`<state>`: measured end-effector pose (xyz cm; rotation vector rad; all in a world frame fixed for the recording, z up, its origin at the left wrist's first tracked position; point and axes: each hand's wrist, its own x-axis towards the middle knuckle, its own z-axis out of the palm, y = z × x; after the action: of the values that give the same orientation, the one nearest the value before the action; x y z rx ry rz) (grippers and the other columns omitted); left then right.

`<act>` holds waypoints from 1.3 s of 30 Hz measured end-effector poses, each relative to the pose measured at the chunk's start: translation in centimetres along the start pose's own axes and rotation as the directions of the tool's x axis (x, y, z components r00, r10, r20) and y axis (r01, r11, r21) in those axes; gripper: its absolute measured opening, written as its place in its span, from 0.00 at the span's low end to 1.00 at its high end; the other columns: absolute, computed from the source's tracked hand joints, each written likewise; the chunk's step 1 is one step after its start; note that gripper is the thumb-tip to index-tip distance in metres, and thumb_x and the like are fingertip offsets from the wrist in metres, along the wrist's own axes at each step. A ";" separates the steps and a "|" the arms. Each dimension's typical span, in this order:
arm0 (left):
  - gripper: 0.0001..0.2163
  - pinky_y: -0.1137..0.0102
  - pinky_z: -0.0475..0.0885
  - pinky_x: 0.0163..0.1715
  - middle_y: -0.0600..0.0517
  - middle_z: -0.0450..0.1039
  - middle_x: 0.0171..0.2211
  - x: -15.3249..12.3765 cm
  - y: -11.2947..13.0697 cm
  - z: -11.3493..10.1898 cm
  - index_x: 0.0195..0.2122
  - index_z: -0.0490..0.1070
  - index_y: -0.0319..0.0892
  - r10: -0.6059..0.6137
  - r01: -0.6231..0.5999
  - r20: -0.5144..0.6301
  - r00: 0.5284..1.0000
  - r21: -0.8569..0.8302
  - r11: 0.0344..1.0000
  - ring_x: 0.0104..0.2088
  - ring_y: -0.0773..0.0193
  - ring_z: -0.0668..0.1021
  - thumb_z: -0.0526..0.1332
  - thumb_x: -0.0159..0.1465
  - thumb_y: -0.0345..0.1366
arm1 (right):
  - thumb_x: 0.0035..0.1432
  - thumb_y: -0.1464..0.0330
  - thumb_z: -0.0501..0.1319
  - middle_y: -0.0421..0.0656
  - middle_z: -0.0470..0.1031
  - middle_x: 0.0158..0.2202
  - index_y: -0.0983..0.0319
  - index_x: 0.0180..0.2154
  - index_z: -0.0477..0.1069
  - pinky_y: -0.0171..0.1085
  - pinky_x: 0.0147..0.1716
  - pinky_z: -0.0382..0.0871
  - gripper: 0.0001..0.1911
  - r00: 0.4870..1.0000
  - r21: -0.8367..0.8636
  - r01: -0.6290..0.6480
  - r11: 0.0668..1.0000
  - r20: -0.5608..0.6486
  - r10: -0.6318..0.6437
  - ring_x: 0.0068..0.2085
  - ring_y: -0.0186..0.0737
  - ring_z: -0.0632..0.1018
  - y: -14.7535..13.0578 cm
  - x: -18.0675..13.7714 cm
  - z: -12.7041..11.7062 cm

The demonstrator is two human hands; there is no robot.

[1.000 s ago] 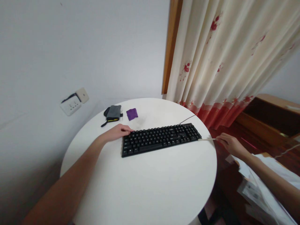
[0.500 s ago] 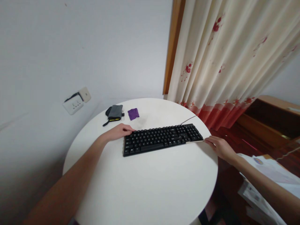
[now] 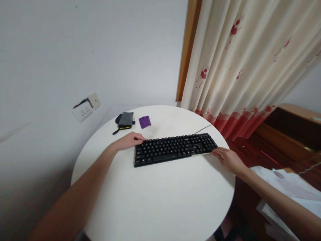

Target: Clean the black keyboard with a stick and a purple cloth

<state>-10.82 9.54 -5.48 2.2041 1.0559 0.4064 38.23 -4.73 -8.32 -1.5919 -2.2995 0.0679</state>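
Note:
A black keyboard (image 3: 173, 149) lies on the round white table (image 3: 160, 197), its cable leaving the back edge. At its back left corner is my left hand (image 3: 131, 140), fingers closed on the edge. My right hand (image 3: 228, 159) is at the front right corner, thumb and fingers pinched on a thin pale strip (image 3: 203, 154) that runs along the keyboard's front edge. What the strip is made of is too small to tell, and its far end seems hidden by the keyboard.
Behind the keyboard lie a purple cloth (image 3: 144, 122) and a grey and black folded pouch (image 3: 125, 120) with a loop. A wall socket (image 3: 82, 111) is at left. Curtains (image 3: 225, 83) hang at the back right; white bags (image 3: 288, 187) stand beside the table.
My right hand has moved left along the keyboard's front edge, and the pale strip has shifted left with it. My left hand stays at the back left corner. The view has turned slightly.

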 end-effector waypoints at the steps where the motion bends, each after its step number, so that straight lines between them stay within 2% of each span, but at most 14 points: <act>1: 0.16 0.66 0.68 0.49 0.49 0.79 0.44 0.0 0.0 0.0 0.43 0.80 0.44 0.000 0.000 0.000 1.000 -0.002 1.000 0.44 0.57 0.77 0.59 0.59 0.43 | 0.66 0.63 0.50 0.45 0.78 0.39 0.57 0.39 0.76 0.39 0.39 0.69 0.15 1.000 -0.009 -0.016 1.000 -0.003 0.016 0.38 0.44 0.78 0.8 -0.2 -0.2; 12: 0.14 0.68 0.68 0.47 0.49 0.79 0.44 0.0 -0.2 0.1 0.43 0.80 0.44 0.021 -0.021 0.005 1.000 0.007 1.000 0.44 0.58 0.78 0.58 0.61 0.40 | 0.64 0.60 0.51 0.42 0.79 0.44 0.56 0.38 0.78 0.40 0.41 0.70 0.17 0.973 -0.155 -0.229 0.961 -0.013 0.229 0.43 0.47 0.79 9.7 -3.5 -3.0; 16: 0.14 0.68 0.68 0.48 0.49 0.79 0.44 0.0 -0.2 0.1 0.44 0.80 0.45 0.026 -0.026 0.028 0.999 -0.006 1.000 0.44 0.58 0.78 0.59 0.61 0.41 | 0.64 0.59 0.51 0.44 0.80 0.43 0.58 0.37 0.78 0.42 0.42 0.70 0.18 0.957 -0.154 -0.289 0.945 -0.048 0.285 0.42 0.48 0.79 11.4 -4.2 -3.5; 21: 0.15 0.68 0.69 0.47 0.48 0.79 0.44 0.1 -0.5 0.2 0.44 0.80 0.44 0.041 -0.041 0.041 0.998 0.001 0.999 0.44 0.58 0.78 0.59 0.62 0.43 | 0.63 0.59 0.51 0.46 0.80 0.42 0.59 0.37 0.78 0.43 0.44 0.70 0.18 0.965 -0.108 -0.259 0.960 -0.057 0.254 0.41 0.48 0.79 12.1 -4.2 -3.4; 25: 0.15 0.68 0.69 0.47 0.48 0.79 0.44 0.1 -0.5 0.1 0.43 0.80 0.44 0.043 -0.044 0.044 0.998 0.014 0.999 0.44 0.58 0.78 0.59 0.63 0.43 | 0.63 0.60 0.52 0.46 0.80 0.42 0.59 0.37 0.78 0.40 0.43 0.70 0.18 0.980 -0.046 -0.200 0.979 -0.026 0.199 0.42 0.47 0.79 11.4 -3.5 -2.8; 28: 0.15 0.69 0.69 0.47 0.48 0.79 0.44 0.0 -0.4 0.1 0.43 0.80 0.43 0.050 -0.051 0.040 0.998 0.032 0.998 0.44 0.58 0.78 0.59 0.63 0.44 | 0.64 0.60 0.52 0.47 0.79 0.42 0.60 0.38 0.78 0.40 0.43 0.70 0.18 0.987 -0.029 -0.159 0.987 -0.008 0.159 0.41 0.46 0.78 9.8 -2.6 -2.1; 39: 0.14 0.69 0.68 0.47 0.49 0.79 0.44 -0.1 -0.1 0.1 0.43 0.80 0.42 0.061 -0.063 0.046 0.997 0.030 0.998 0.44 0.60 0.78 0.59 0.63 0.41 | 0.67 0.64 0.50 0.44 0.78 0.39 0.59 0.39 0.76 0.36 0.40 0.67 0.16 0.999 -0.019 -0.005 1.000 0.049 0.006 0.40 0.41 0.77 -0.2 1.4 0.4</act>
<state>-10.89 9.45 -5.64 2.2679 0.9782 0.3684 37.45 -3.45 -8.32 -1.6234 -2.3397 0.0885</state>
